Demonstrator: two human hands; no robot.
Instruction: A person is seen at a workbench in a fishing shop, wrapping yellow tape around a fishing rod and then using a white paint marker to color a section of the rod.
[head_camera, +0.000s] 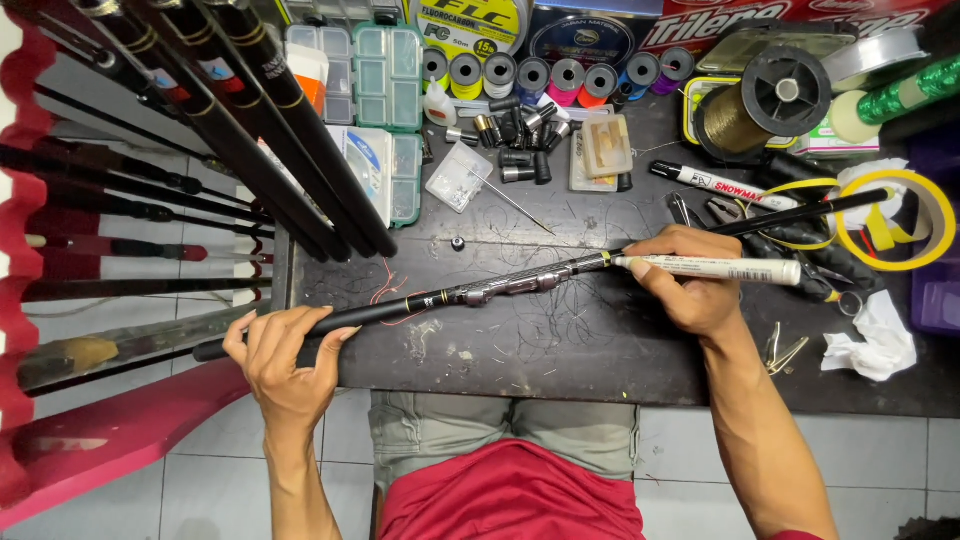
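Nearest the camera: person's lap, red shirt (510, 495) and grey-green trousers (450, 425), pale tiled floor either side. Left hand (285, 360) at the near left corner of the dark worktable (600, 350), fingers wrapped closed around the black butt end of a fishing rod (480, 290). The rod lies slanted across the table, low at the left, rising to the right, silver reel seat about mid-length, thin end running off past the yellow tape. Right hand (690, 285) sits on the rod right of centre, closed on a white marker pen (720, 269) held roughly level, tip pointing left and touching the rod at a yellow band. Whether that hand also pinches the rod, cannot tell.

Around the hands: loose thin thread scraps and a red wire loop on the tabletop under the rod. Crumpled white tissue (872, 340) and small metal clips near the right edge. Yellow tape roll (910, 215) just beyond the right hand, pliers partly under it. A second marker (720, 183) lies behind the right hand.

Further back: bundle of black rod sections (260, 120) leaning in from upper left, more rods racked at the left over a red frame. Clear compartment boxes (385, 75), small black and metal ferrules in a cluster, a row of coloured thread spools (550, 75), a big spool of gold line (765, 105), green glitter spool far right, line packs along the back edge.
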